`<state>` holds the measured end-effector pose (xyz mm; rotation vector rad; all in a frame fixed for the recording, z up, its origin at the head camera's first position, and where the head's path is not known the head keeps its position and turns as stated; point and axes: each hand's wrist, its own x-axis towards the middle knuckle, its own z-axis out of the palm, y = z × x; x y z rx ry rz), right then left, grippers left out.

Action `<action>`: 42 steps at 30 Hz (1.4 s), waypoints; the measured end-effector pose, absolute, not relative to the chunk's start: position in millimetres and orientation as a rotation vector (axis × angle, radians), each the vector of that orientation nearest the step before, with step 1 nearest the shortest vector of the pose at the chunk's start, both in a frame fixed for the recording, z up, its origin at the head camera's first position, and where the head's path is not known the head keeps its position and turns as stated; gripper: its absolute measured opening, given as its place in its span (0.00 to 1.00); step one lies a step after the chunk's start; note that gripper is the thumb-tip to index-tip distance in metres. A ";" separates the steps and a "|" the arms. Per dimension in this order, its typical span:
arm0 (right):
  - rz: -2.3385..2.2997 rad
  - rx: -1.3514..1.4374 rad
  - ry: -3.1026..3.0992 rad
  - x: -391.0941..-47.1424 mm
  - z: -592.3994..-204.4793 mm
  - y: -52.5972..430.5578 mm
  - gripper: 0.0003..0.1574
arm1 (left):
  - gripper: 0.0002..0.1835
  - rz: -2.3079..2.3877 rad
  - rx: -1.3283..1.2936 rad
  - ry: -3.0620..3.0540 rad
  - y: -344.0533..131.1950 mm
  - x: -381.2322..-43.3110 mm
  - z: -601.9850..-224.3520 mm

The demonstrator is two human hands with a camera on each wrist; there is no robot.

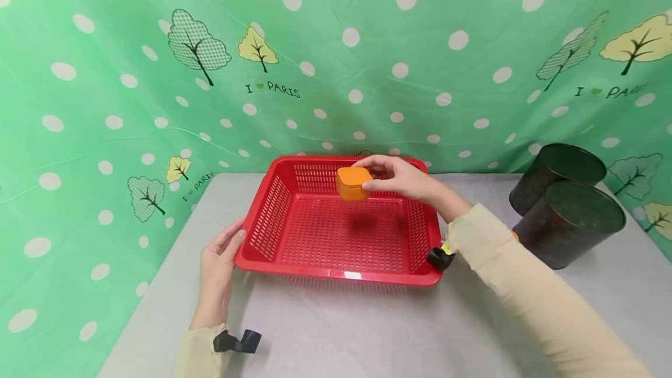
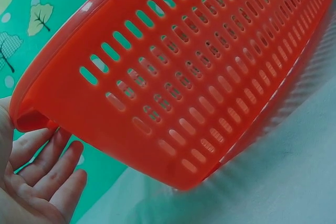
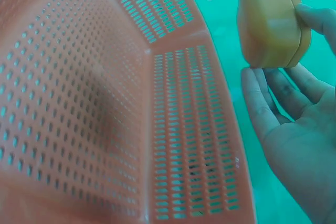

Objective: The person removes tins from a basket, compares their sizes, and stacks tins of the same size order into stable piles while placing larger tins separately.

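Observation:
A small orange lidded box [image 1: 354, 184] hangs above the far part of a red perforated plastic basket [image 1: 315, 273]. My right hand [image 1: 396, 177] pinches the box between thumb and fingertips. In the right wrist view, the box [image 3: 270, 24] shows a seam between lid and body, with the thumb on the lid side. My left hand [image 1: 217, 258] holds the basket's left rim near its front corner. Seen from the left wrist, the fingers of the left hand [image 2: 39, 182] lie under the rim, and most of the thumb is out of frame. The basket holds nothing visible.
Two dark, open-topped cylindrical containers [image 1: 569, 226] stand at the right of the light-covered table [image 1: 336, 331]. A bit of something orange [image 1: 515, 236] peeks out behind the right sleeve. A green patterned cloth [image 1: 325, 63] hangs behind the table.

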<state>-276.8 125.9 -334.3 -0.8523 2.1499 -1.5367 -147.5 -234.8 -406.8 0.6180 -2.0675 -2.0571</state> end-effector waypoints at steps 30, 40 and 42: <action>-1.501 -0.599 2.714 -182.3 -345.7 282.8 0.31 | 0.25 -2.033 0.596 -2.089 -234.8 -148.1 -404.8; -1.394 -0.544 2.904 -145.0 -365.3 319.0 0.33 | 0.25 -2.055 0.588 -2.078 -234.7 -146.5 -404.6; -1.377 -0.522 2.916 -140.2 -368.5 323.2 0.33 | 0.25 -2.053 0.589 -2.087 -234.9 -145.7 -404.6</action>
